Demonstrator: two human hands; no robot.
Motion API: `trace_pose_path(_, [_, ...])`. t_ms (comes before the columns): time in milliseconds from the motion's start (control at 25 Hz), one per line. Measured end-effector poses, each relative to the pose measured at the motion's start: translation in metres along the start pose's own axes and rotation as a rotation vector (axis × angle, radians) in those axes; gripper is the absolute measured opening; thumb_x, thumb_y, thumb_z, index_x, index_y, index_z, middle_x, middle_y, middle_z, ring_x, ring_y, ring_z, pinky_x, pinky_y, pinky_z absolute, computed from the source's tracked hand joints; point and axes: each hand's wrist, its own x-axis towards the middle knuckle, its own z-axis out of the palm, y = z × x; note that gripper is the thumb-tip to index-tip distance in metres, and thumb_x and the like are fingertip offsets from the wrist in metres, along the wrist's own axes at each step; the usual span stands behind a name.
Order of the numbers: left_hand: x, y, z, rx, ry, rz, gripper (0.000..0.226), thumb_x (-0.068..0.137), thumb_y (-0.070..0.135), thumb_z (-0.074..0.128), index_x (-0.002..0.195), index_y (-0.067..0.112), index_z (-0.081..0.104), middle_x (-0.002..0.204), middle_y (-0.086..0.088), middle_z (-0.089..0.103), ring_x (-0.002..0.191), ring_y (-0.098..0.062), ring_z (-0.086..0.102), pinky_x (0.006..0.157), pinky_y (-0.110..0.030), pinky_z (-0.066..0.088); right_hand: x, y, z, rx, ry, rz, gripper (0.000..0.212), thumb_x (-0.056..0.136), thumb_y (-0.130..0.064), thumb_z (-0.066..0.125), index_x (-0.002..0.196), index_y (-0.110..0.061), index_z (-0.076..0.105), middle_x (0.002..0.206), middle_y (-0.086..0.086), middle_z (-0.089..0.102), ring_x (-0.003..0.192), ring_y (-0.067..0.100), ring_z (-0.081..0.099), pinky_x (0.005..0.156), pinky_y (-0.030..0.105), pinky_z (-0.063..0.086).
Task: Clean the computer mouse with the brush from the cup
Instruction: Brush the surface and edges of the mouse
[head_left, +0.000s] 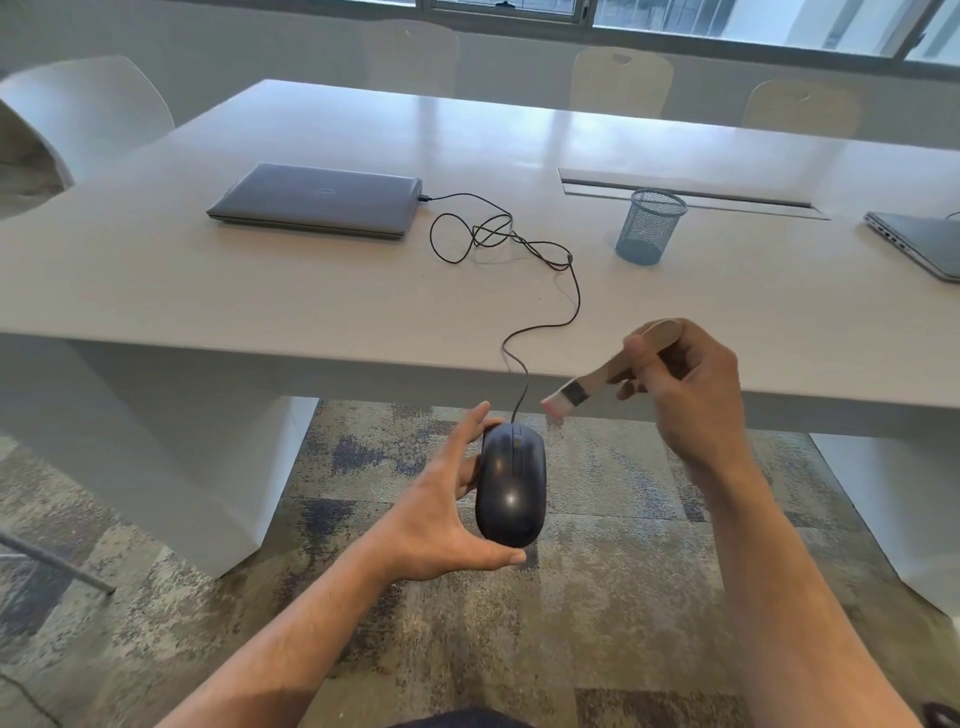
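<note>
A dark wired computer mouse (511, 483) is held in the air in front of the table's near edge, top side up, by my left hand (441, 519), fingers at its far end and thumb under its near end. My right hand (685, 395) grips a small wooden-handled brush (602, 376); its pale bristles point down-left and hover just right of the mouse's front, a short gap away. The blue mesh cup (649, 226) stands on the table with nothing in it.
The mouse's black cable (545, 254) loops across the white table (260, 291) to a closed grey laptop (317, 200). A second laptop (919, 244) lies at the right edge. Chairs stand behind the table. Patterned carpet lies below.
</note>
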Motion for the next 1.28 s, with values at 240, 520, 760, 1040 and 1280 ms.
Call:
trace_pose_path(240, [0.000,0.000,0.003,-0.007,-0.037,0.007,0.135,0.061,0.026,0.097,0.157,0.045,0.004,0.147,0.045,0.030,0.140,0.003,0.044,0.122,-0.038,0.032,0.001,-0.005,0.010,-0.021,-0.204,0.021,0.013,0.098,-0.011,0.065,0.086,-0.014,0.067,0.075,0.004,0.076,0.065,0.022,0.072,0.062,0.037,0.059])
trace_pose_path(520, [-0.001,-0.004,0.003,-0.014,-0.052,0.037,0.134,0.062,0.025,0.097,0.155,0.049,0.004,0.145,0.048,0.031,0.140,0.004,0.044,0.119,-0.023,0.032,0.007,-0.006,0.013,0.056,-0.211,0.110,0.022,0.097,-0.013,0.066,0.076,-0.021,0.068,0.072,0.003,0.074,0.065,0.024,0.072,0.055,0.032,0.056])
trace_pose_path(760, [0.001,-0.004,0.003,-0.038,-0.057,0.035,0.135,0.063,0.021,0.097,0.155,0.050,0.002,0.146,0.049,0.027,0.140,0.006,0.042,0.116,-0.014,0.028,0.008,-0.015,0.015,0.149,-0.104,0.106,0.018,0.100,-0.004,0.062,0.083,-0.011,0.065,0.069,-0.001,0.074,0.064,0.021,0.074,0.053,0.030,0.056])
trace_pose_path(1040, [0.006,-0.001,0.001,-0.061,-0.045,0.029,0.140,0.063,0.017,0.097,0.159,0.035,-0.003,0.150,0.040,0.028,0.137,0.001,0.049,0.116,-0.025,0.038,-0.010,-0.038,0.032,0.116,-0.640,0.061,0.019,0.098,-0.008,0.066,0.080,-0.013,0.067,0.075,0.011,0.074,0.064,0.022,0.072,0.056,0.026,0.054])
trace_pose_path(1280, [0.007,-0.004,0.003,-0.037,-0.046,0.033,0.140,0.063,0.019,0.098,0.160,0.035,-0.002,0.144,0.050,0.029,0.134,0.004,0.051,0.114,-0.019,0.036,-0.004,-0.042,0.038,-0.139,-0.413,-0.019,0.014,0.095,-0.016,0.069,0.082,-0.015,0.068,0.072,0.006,0.075,0.063,0.021,0.072,0.056,0.036,0.057])
